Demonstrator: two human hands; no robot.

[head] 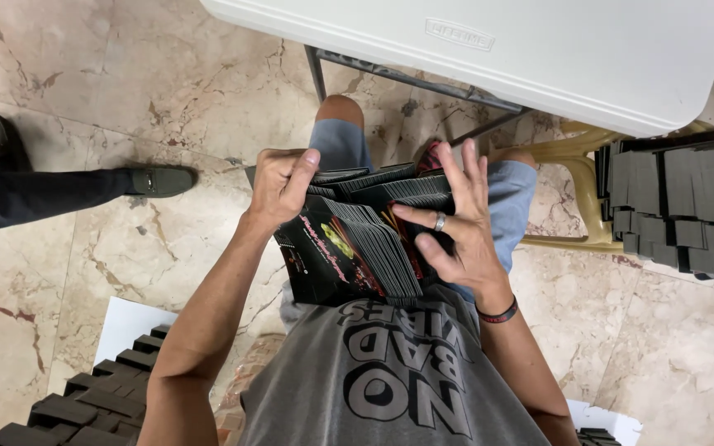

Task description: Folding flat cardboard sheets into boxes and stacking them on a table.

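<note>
**Two hands on a fanned stack of black cards**

The person sits and holds a thick stack of black cards [357, 248] over the lap, just in front of the grey shirt [390, 372]. The stack rests against the belly and leans out toward the knees. The cards are flat and glossy, and they fan out like a deck, with their thin edges showing in rows. The long way of the fan runs from the left hand across to the right hand.

The left hand [278, 186] grips the top left corner of the stack. Its fingers curl over the far edge and the thumb presses down on the near face, so it pinches the cards.

The right hand [456, 223] lies on the right side of the fan. Its fingers are spread wide and point up, away from the body. The thumb pushes in sideways between the cards. A ring sits on one finger and a dark band is on the wrist.

Both hands touch the stack. The right hand is the one in among the loose edges.

A white table [489, 49] stands past the knees. More black cards lie in a pile [679, 206] to the right, and another pile [92, 396] lies on the floor at the lower left. Another person's shoe [159, 180] is on the floor to the left.
</note>
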